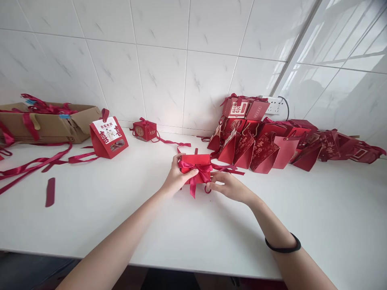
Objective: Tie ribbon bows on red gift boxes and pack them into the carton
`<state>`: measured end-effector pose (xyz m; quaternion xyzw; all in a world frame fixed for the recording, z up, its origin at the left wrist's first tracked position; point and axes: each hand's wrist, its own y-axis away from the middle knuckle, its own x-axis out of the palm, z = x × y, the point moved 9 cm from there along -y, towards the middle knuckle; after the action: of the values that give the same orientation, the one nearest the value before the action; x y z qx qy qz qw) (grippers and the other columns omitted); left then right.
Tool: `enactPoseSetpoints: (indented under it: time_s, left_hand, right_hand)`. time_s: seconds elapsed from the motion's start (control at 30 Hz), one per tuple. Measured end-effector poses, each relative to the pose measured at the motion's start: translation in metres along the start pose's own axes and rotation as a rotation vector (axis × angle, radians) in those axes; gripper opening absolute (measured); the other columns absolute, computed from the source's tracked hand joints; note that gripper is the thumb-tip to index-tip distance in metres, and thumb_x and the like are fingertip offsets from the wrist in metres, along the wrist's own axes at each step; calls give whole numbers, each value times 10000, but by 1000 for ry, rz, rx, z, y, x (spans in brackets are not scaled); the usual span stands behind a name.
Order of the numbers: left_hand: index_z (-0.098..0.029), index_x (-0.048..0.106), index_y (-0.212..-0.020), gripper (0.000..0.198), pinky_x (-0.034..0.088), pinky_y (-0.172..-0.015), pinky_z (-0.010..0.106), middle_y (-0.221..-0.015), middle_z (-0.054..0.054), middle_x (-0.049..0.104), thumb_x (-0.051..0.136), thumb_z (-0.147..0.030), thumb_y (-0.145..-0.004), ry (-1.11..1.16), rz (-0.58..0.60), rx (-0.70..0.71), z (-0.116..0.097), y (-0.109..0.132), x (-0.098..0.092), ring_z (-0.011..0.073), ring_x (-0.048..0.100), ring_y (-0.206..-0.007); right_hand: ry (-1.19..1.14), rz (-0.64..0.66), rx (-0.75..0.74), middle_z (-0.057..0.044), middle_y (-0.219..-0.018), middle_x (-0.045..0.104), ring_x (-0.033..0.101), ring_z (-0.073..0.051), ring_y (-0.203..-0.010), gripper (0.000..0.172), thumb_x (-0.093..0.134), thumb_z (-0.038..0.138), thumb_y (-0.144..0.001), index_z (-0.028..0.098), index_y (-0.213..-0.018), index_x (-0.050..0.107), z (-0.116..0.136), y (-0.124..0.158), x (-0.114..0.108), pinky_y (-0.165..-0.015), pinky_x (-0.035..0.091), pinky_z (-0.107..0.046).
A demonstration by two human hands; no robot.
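A small red gift box [195, 165] sits on the white table [121, 217] near the middle, with a dark red satin ribbon [201, 174] tied over its front. My left hand [176, 176] grips the box's left side, thumb pressing on the ribbon knot. My right hand [227, 186] lies just right of the box, its fingers pinching a loop of the ribbon near the table top. A black band [283, 246] circles my right wrist.
A heap of red gift boxes and bags [272, 141] lies against the tiled wall on the right. A tied small red box [144, 129] and a red-and-white box [108, 137] stand at the back left. A cardboard carton [45, 123] and loose ribbons [33, 165] are at far left.
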<state>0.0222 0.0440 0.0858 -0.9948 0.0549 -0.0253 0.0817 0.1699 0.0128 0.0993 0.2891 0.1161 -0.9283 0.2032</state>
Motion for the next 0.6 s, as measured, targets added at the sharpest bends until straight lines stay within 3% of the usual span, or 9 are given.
enactPoseSetpoints:
  time_s: [0.17, 0.37, 0.6]
  left_hand:
    - [-240, 352, -1155, 602, 526, -821, 335, -1015, 29, 605, 707, -273, -670, -8, 1, 10, -5, 3, 3, 184, 630, -940]
    - [-234, 359, -1130, 582, 520, -825, 349, -1009, 31, 616, 708, -287, -668, -2, 1, 3, -7, 5, 2, 190, 631, -942]
    - [-235, 352, -1108, 575, 514, -811, 356, -946, 25, 626, 721, -297, -672, 2, -8, -7, -7, 7, 2, 194, 641, -903]
  right_hand:
    - [-126, -130, 158, -62, -860, 682, 627, -212, -825, 433, 565, 584, -770, 168, -796, 683, -20, 2, -19, -680, 525, -314]
    - [-106, -15, 136, -32, -662, 639, 643, -175, -643, 385, 578, 516, -781, 174, -610, 618, -17, 0, -1, -590, 518, -293]
    - [-53, 70, 159, 9, -615, 628, 639, -141, -544, 326, 555, 448, -812, 183, -621, 570, -10, 3, 8, -526, 408, -248]
